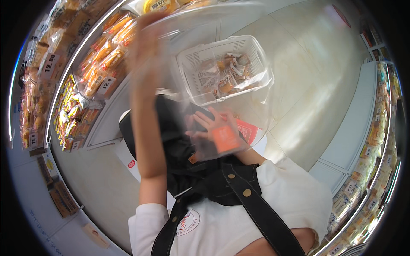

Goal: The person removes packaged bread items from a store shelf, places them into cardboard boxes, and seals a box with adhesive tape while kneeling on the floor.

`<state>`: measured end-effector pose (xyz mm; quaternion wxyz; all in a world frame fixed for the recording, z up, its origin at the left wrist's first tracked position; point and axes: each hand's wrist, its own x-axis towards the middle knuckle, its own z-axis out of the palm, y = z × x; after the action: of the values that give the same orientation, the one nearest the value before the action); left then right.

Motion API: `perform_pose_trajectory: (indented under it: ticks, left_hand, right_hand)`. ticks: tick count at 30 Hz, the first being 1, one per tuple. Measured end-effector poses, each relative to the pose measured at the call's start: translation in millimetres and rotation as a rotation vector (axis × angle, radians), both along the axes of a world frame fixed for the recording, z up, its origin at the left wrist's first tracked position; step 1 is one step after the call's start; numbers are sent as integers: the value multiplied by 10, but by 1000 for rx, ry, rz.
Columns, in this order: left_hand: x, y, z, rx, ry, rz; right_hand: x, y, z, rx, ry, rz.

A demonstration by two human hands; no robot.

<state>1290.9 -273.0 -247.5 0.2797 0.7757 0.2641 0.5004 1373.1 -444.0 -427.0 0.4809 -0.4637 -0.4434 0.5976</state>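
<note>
A large see-through plastic bin (189,41) is tilted up in front of me. My left hand (149,32), blurred, grips its upper left rim. Through the clear plastic I see my right hand (221,123), fingers spread, near the bin's lower end. An orange label (225,139) on the plastic covers part of that palm; whether the hand touches the bin cannot be told. Beyond it, a white plastic basket (192,57) on the floor contains several small wrapped baked goods (227,81).
Shelves of packaged bread (109,57) with price cards curve along my left. More stocked shelves (368,150) run down the right. A red printed card or box (246,129) lies beside my right hand. Cartons (62,196) sit at lower left.
</note>
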Motion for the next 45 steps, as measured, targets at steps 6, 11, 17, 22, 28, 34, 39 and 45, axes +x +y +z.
perform_pose_trajectory:
  ticks: [6,11,17,22,28,34,39,45]
  left_hand:
    - [-2085,-337,-478,-483,-626,243]
    - [-3040,-999,-1086,-869,-1125,-325]
    - [-2937,-1781,-1014,-780,-734,690]
    - [-2882,-1348,-872,-869,-716,645]
    - [-2710,-1300,-706,-870,-747,728]
    - [-2514,-1037,-575,-841,-665,731]
    - [-2512,-1084,-651,-756,-637,646]
    - [-2524,-982,-830,-714,-532,453]
  right_hand:
    - [-490,-461,423,-459,684,162]
    - [-532,-542,475,-369,375,508]
    - [1023,272,-260,-506,462,762]
    - [1842,163,-2772,-1137,-291,66]
    - [1410,-295,-4060,-1167,-1009,85]
    - [1404,-79,-4125,-1052,-999,74]
    - [1603,56,-3480,-904,-838,49]
    - [2280,359,-1270,-496,-846,-399]
